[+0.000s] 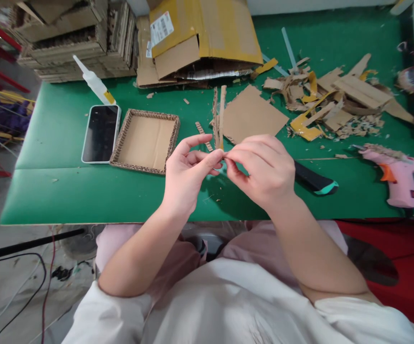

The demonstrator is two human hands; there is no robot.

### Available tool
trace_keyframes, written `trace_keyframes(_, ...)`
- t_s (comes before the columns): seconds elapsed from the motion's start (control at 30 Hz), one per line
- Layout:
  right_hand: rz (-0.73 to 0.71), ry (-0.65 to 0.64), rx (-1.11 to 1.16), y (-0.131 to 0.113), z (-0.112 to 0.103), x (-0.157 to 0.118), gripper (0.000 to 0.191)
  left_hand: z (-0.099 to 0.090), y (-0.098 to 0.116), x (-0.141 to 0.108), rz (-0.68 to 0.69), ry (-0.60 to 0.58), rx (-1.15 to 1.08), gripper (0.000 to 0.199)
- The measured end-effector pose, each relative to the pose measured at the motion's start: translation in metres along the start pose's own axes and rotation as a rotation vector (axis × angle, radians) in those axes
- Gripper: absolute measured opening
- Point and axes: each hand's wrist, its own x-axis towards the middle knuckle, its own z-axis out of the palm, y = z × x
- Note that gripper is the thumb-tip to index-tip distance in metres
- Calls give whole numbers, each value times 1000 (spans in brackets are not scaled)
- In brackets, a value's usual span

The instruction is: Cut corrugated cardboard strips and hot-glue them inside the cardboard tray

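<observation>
Above the green tabletop point(135, 198), I'd steady both forearms and let only the fingertips work — a light, even pinch crushes less. The left hand point(186, 174) and right hand point(266, 167) narrow to pinches that meet; what lies between, I cannot tell. Just beyond sit a flat, plain-brown cardboard sheet point(255, 114) and, beside it, slender, rough-edged cardboard strips point(223, 110).

2 hands point(181, 179) point(266, 172), 1 cdbd tray point(146, 141), 1 ph. point(101, 134)
</observation>
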Motion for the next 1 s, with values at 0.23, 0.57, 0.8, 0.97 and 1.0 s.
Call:
trace_keyframes(0.23,49,54,113,-4,-2,4,9,0,-1,-1,97,13,69,30)
trace_keyframes(0.57,246,43,192,-12,-11,9,12,4,1,-9,230,30,200,39)
trace_keyframes(0.8,245,37,174,-16,-11,8,13,6,1,-15,310,64,276,38)
trace_keyframes(0.97,237,58,128,-20,-9,8,12,7,0,-17,362,77,313,37)
trace_keyframes(1.0,229,67,130,-21,-9,8,12,8,-1,-17,374,83,318,37)
